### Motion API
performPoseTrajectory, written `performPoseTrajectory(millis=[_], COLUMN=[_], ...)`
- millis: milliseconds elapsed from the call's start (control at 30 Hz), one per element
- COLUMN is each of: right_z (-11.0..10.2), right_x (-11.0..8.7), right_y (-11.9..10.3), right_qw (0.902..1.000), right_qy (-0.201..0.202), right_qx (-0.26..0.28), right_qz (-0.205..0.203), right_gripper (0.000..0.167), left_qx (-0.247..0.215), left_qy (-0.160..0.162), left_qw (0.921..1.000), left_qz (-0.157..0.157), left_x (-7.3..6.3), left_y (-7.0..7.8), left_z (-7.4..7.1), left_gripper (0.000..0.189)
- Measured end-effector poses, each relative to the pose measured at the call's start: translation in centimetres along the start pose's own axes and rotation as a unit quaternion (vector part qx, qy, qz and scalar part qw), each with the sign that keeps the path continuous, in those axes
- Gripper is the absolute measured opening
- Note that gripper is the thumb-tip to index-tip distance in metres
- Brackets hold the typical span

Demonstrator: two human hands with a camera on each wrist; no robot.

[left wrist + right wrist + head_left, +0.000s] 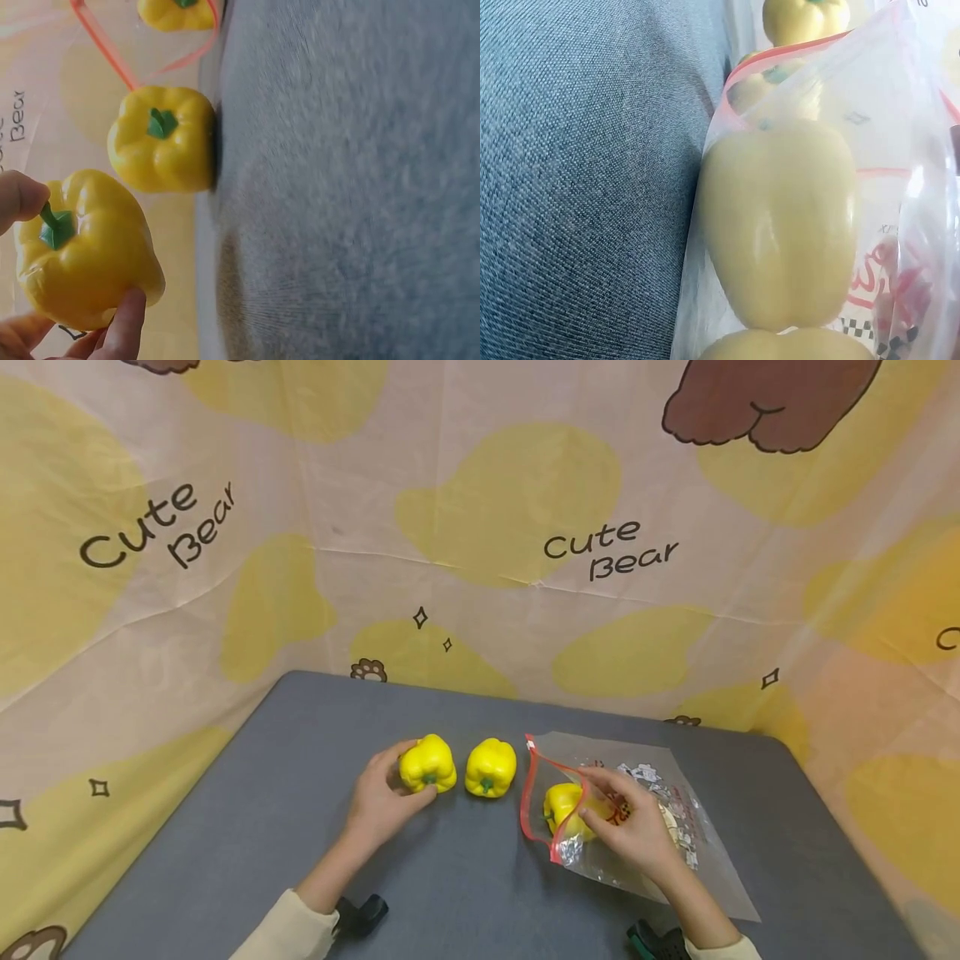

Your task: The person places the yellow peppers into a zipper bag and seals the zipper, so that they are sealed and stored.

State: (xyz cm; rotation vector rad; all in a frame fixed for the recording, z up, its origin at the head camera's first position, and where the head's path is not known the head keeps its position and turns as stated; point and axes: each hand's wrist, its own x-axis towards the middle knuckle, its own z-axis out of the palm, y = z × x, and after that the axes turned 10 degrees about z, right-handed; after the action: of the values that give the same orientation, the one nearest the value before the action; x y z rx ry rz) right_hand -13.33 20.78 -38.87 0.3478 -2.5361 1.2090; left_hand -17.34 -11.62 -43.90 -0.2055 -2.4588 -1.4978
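Note:
My left hand point(378, 797) grips a yellow bell pepper point(429, 763) with a green stem, thumb on the stem side and fingers round the far side. In the left wrist view this pepper point(94, 251) hangs over its shadow on the table. Just right of it a second yellow bell pepper point(491, 767) rests on the table. My right hand point(633, 822) holds the clear zip bag point(705, 843) near its red-edged mouth, which gapes toward the peppers. Inside lies a yellow bell pepper point(780, 225), with part of another point(787, 346) behind it.
A grey table point(465, 893) carries everything. Behind it hangs a patterned cloth backdrop point(480, 560) that also closes off both sides. Dark wrist straps point(363, 917) show below the sleeves.

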Motion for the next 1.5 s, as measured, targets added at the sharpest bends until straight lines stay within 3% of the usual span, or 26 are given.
performPoseTrajectory(millis=[200,333,433,667,833,1000,1500], right_z=[0.0,0.0,0.0,0.0,0.5,0.8,0.9], right_x=[0.0,0.0,0.0,-0.1,0.0,0.1,0.1], right_y=[-0.2,-0.3,-0.3,-0.2,2.0,3.7,4.0], right_qw=[1.0,1.0,1.0,0.9999,0.9999,0.9999,0.9999], right_qy=[0.0,-0.001,-0.002,-0.003,-0.002,-0.003,-0.013], right_qx=[0.0,0.0,0.001,-0.006,-0.01,-0.005,0.01], right_qz=[-0.001,0.002,0.005,0.01,0.013,0.011,-0.001], right_gripper=[0.049,0.049,0.049,0.048,0.052,0.054,0.053], left_qx=[-0.054,-0.118,-0.138,-0.163,-0.193,-0.217,-0.218], left_qy=[-0.019,-0.046,-0.065,-0.11,-0.17,-0.219,-0.275], left_qw=[0.9983,0.9919,0.9882,0.9802,0.9647,0.9487,0.9323], left_qz=[-0.009,-0.007,-0.002,0.021,0.058,0.07,0.089], left_x=[-0.8,-1.3,-1.5,-1.8,-1.8,-1.6,-1.0], left_y=[0.8,1.5,1.9,2.1,1.9,1.9,2.5], left_z=[-0.3,-0.4,-0.3,0.7,1.7,2.8,5.4], left_gripper=[0.064,0.063,0.064,0.065,0.064,0.064,0.065])
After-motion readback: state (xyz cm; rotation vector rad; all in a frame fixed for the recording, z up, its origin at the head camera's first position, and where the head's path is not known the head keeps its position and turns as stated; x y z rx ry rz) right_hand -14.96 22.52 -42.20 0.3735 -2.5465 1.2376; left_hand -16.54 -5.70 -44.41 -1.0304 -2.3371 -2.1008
